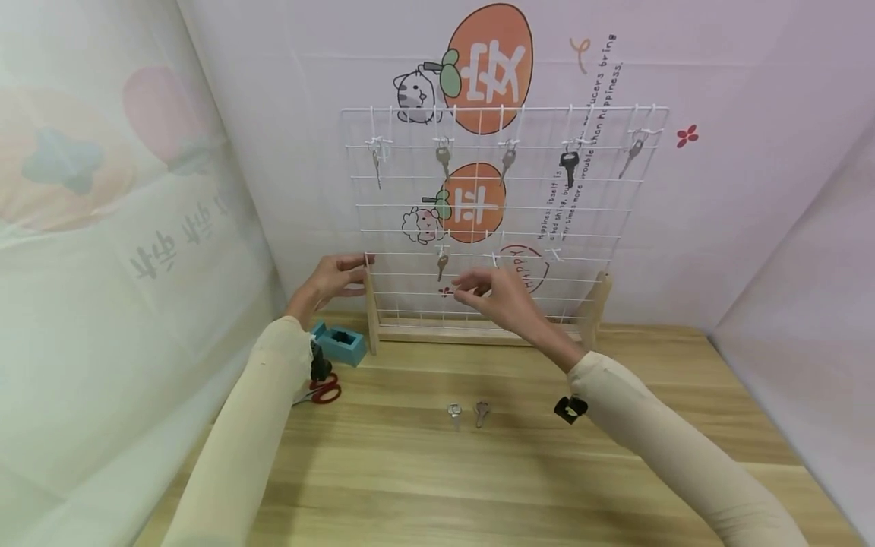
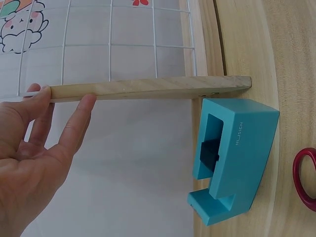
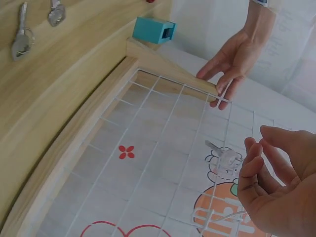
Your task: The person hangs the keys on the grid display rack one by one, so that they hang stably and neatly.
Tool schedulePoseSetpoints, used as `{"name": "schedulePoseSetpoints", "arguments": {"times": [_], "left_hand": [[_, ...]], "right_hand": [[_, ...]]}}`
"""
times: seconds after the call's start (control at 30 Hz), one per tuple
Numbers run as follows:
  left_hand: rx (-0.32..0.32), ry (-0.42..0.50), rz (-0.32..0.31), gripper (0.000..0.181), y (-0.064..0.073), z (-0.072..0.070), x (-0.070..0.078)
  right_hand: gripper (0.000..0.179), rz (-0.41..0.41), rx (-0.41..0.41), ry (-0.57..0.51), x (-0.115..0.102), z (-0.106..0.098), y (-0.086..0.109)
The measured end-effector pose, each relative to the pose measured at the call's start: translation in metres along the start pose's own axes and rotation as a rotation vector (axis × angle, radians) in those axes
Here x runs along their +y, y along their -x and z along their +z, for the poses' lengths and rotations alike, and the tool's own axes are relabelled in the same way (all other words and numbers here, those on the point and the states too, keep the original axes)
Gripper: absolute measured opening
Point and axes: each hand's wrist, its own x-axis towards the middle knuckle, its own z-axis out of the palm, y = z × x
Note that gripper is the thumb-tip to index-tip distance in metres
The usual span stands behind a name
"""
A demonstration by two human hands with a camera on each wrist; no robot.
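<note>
A white wire grid stands upright in a wooden stand. My left hand grips the upper end of the stand's left post; in the left wrist view, the thumb lies at the post's tip and a finger touches its side. Just right of a key on a lower hook, my right hand hovers before the grid. Its fingers bend loosely, thumb near the fingertips, with nothing visible between them. Several more keys hang along the upper row, among them a black-headed key.
Two keys lie on the wooden table, a silver key and a darker key. Left of the stand are a blue tape dispenser and red-handled scissors. A bare white hook is on the grid. Printed cloth hangs behind.
</note>
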Motion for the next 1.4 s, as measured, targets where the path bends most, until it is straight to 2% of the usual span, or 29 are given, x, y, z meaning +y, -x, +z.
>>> {"name": "schedulePoseSetpoints", "arguments": {"times": [0.23, 0.5, 0.7, 1.03, 1.2, 1.4], "left_hand": [[0.002, 0.010, 0.001, 0.044, 0.000, 0.000, 0.000], [0.006, -0.023, 0.011, 0.043, 0.001, -0.001, -0.001], [0.004, 0.005, 0.008, 0.044, -0.002, -0.001, -0.003], [0.015, -0.010, -0.002, 0.043, 0.000, -0.001, -0.001], [0.014, -0.003, -0.003, 0.044, 0.000, -0.001, -0.001], [0.013, 0.003, -0.005, 0.043, -0.001, -0.001, -0.002]], "right_hand": [[0.018, 0.013, -0.058, 0.012, 0.014, 0.009, 0.022], [0.016, -0.002, -0.120, 0.009, 0.036, 0.025, 0.045], [0.016, 0.050, -0.196, 0.004, 0.048, 0.038, 0.058], [0.018, 0.085, -0.273, -0.046, 0.068, 0.072, 0.078], [0.016, 0.074, -0.305, -0.052, 0.073, 0.089, 0.088], [0.020, 0.170, -0.366, -0.067, 0.072, 0.102, 0.095]]}}
